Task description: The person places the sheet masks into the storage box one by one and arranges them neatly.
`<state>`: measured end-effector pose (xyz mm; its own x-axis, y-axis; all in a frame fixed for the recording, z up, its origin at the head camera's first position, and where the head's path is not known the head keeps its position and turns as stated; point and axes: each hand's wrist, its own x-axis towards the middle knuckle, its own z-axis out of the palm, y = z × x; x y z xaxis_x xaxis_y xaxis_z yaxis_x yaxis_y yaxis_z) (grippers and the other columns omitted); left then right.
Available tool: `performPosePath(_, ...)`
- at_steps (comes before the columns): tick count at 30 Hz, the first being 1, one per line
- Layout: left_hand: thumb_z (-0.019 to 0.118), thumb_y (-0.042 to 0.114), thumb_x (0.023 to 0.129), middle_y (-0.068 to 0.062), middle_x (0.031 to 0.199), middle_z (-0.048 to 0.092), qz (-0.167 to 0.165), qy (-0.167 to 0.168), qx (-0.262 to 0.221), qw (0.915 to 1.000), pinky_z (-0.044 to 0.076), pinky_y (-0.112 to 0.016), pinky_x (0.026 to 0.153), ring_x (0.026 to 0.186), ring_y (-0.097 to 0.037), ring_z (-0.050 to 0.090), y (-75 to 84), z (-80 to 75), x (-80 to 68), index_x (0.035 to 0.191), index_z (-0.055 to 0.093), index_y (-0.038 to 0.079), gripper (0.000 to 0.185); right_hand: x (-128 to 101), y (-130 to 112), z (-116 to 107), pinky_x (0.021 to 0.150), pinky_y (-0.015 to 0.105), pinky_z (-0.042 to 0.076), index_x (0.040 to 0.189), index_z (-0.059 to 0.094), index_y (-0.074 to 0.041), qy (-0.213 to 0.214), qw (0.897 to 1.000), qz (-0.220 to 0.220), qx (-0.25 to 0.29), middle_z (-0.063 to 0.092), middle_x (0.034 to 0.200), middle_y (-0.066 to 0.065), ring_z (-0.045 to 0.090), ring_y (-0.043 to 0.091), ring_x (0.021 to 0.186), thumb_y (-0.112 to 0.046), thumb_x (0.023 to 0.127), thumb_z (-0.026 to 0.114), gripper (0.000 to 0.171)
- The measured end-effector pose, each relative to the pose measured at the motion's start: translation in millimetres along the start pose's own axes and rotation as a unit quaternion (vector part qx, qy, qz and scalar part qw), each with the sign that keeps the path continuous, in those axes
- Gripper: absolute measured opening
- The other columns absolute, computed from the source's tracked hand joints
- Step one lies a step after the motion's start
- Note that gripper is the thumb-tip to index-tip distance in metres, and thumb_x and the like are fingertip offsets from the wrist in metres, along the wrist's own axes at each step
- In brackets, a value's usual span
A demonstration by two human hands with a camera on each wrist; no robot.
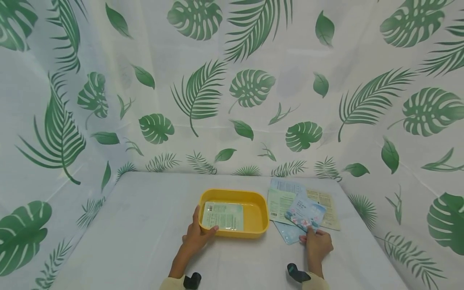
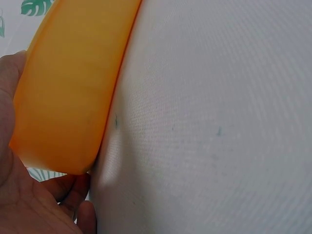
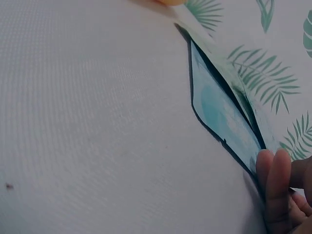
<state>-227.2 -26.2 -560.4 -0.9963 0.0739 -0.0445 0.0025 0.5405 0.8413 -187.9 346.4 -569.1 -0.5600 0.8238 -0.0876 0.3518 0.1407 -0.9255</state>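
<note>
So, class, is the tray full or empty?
Neither: one green packet shows inside the tray, leaving part of it bare.

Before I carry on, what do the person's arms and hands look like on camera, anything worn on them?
The left hand and right hand wear no gloves. The left sleeve and right sleeve are pale yellow. A left wrist device and right wrist device show as dark, rounded pieces; no cables are visible.
</note>
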Motion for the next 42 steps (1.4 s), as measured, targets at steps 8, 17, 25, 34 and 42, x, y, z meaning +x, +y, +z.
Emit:
performPosePath(8,0.07,0.052,0.083,-0.023,0.149,0.042,-0.003,-0.001,0.002,1.0,0.026,-0.066,0.089,0.129,-0.043,0.046,-1.8,0.2,-1.2,0.157,0.006,0.019,0.103,4,13,6,0.043,0.012,0.042,0.128,0.037,0.009,0.022,1.0,0.006,0.018,0.06,0.086,0.021,0.05,-0.004,0.037,-0.011,0.1,0.035,0.035)
performPosePath(17,0.07,0.054,0.083,-0.023,0.15,0.041,0.006,-0.002,0.005,1.0,0.027,-0.068,0.089,0.129,-0.042,0.046,1.2,-2.0,-0.3,0.157,0.006,0.018,0.105,4,10,3,0.044,0.01,0.043,0.137,0.025,0.004,0.016,0.997,0.027,0.064,0.057,0.101,0.036,0.05,-0.009,0.037,-0.023,0.105,0.034,0.043)
performPosePath(25,0.07,0.056,0.083,-0.023,0.149,0.043,0.002,-0.002,0.005,1.0,0.026,-0.068,0.09,0.128,-0.043,0.047,0.0,-1.7,-0.1,0.157,0.007,0.019,0.104,9,10,-2,0.047,0.012,0.047,0.14,0.028,0.01,-0.026,0.995,0.047,0.079,0.056,0.054,-0.014,0.057,-0.005,0.041,-0.019,0.096,0.059,0.061)
performPosePath(34,0.069,0.053,0.084,-0.023,0.15,0.041,0.008,-0.004,-0.009,0.9999,0.026,-0.068,0.089,0.131,-0.043,0.045,5.1,-4.8,-2.6,0.157,0.005,0.018,0.103,10,6,-2,0.047,0.012,0.046,0.143,0.026,0.007,-0.026,0.997,0.04,0.064,0.067,0.086,0.014,0.055,-0.007,0.045,-0.014,0.1,0.046,0.052)
performPosePath(42,0.069,0.053,0.084,-0.023,0.152,0.039,0.003,-0.007,-0.005,1.0,0.026,-0.07,0.09,0.133,-0.043,0.043,4.1,-4.4,-1.7,0.157,0.005,0.018,0.103,6,4,1,0.047,0.012,0.045,0.146,0.019,0.001,-0.008,0.996,0.043,0.081,0.041,0.141,0.033,0.049,-0.01,0.049,-0.018,0.104,0.032,0.048)
